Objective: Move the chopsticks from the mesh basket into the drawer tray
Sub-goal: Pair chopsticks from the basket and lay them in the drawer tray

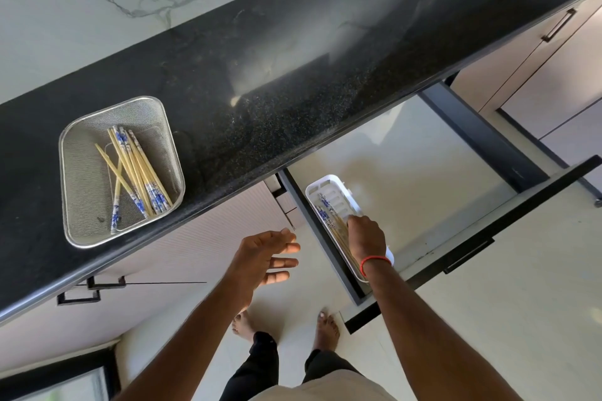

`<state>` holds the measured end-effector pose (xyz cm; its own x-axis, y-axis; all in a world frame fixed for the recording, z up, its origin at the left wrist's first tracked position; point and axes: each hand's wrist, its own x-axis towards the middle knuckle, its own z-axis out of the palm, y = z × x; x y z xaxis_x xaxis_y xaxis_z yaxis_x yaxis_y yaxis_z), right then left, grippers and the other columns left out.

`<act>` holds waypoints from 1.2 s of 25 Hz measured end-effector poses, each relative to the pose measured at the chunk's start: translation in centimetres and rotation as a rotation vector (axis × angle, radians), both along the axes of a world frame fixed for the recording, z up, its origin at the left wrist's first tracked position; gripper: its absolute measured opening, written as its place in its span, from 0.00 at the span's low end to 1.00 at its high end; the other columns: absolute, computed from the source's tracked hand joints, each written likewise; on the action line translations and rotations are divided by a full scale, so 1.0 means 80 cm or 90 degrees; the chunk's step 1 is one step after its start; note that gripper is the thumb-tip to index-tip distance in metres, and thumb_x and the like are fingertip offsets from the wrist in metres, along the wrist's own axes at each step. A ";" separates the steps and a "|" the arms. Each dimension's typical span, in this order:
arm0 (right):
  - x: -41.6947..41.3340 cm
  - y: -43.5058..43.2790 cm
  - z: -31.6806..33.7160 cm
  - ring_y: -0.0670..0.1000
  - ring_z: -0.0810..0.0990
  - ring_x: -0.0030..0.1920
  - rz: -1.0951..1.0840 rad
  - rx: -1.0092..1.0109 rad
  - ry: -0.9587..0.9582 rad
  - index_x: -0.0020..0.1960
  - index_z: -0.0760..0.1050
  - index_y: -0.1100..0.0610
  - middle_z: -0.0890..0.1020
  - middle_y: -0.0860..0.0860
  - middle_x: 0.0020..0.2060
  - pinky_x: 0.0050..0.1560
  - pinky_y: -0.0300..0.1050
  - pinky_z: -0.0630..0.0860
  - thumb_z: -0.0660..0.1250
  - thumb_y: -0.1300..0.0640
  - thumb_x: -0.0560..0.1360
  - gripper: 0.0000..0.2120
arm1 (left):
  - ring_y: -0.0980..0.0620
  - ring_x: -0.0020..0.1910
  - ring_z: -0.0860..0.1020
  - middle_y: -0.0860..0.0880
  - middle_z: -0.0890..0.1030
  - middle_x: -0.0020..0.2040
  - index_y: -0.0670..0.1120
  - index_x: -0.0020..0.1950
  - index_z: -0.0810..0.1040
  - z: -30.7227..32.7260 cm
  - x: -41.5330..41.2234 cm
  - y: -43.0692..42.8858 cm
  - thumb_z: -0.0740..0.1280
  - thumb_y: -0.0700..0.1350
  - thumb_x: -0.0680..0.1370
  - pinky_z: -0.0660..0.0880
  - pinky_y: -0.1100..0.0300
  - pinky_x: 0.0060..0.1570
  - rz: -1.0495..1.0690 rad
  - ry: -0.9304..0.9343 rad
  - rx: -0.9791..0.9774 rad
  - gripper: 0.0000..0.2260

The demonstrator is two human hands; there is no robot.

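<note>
Right hand (366, 234): fingers curled onto chopsticks (329, 215) in white tray (329, 184). Left hand (264, 259): fingers spread, empty, below counter edge.

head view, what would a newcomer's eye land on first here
First the mesh basket on the black counter at left, with blue-and-white chopsticks piled inside. Then the right hand down in the open drawer, over more chopsticks in the white tray. The left hand hangs open between them.
</note>
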<state>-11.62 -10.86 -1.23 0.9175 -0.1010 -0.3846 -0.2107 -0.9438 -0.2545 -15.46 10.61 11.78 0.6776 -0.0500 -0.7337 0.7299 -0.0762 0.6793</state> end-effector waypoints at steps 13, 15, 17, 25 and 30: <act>-0.002 0.001 0.001 0.62 0.82 0.53 0.101 -0.048 0.005 0.57 0.76 0.62 0.82 0.59 0.53 0.52 0.53 0.78 0.55 0.67 0.78 0.13 | 0.43 0.54 0.84 0.46 0.85 0.55 0.46 0.56 0.82 0.002 0.001 -0.013 0.65 0.54 0.80 0.78 0.46 0.59 -0.003 0.011 0.003 0.13; -0.001 0.000 -0.001 0.63 0.82 0.53 0.101 -0.047 0.008 0.56 0.76 0.62 0.83 0.60 0.53 0.52 0.53 0.78 0.55 0.67 0.78 0.13 | 0.42 0.54 0.84 0.45 0.85 0.55 0.46 0.55 0.82 0.003 0.001 -0.013 0.65 0.54 0.80 0.78 0.45 0.60 -0.001 0.010 0.006 0.13; -0.001 -0.001 -0.001 0.62 0.82 0.52 0.101 -0.047 0.011 0.57 0.77 0.62 0.83 0.60 0.53 0.52 0.54 0.79 0.56 0.66 0.78 0.13 | 0.43 0.54 0.84 0.46 0.86 0.55 0.46 0.54 0.83 0.002 0.001 -0.012 0.66 0.54 0.80 0.78 0.45 0.60 0.003 0.006 0.006 0.13; -0.007 -0.002 0.001 0.62 0.83 0.52 0.080 -0.051 0.019 0.58 0.77 0.61 0.83 0.60 0.52 0.51 0.53 0.80 0.58 0.66 0.78 0.13 | 0.43 0.53 0.85 0.46 0.86 0.55 0.46 0.56 0.83 0.004 0.001 -0.005 0.67 0.54 0.80 0.79 0.47 0.57 0.008 -0.004 0.011 0.14; -0.013 -0.003 0.000 0.61 0.83 0.51 0.112 -0.040 -0.038 0.58 0.76 0.58 0.83 0.57 0.52 0.49 0.53 0.80 0.56 0.66 0.77 0.14 | 0.44 0.52 0.85 0.46 0.86 0.54 0.46 0.56 0.83 0.004 -0.003 0.001 0.66 0.54 0.80 0.79 0.46 0.59 0.005 -0.004 0.013 0.14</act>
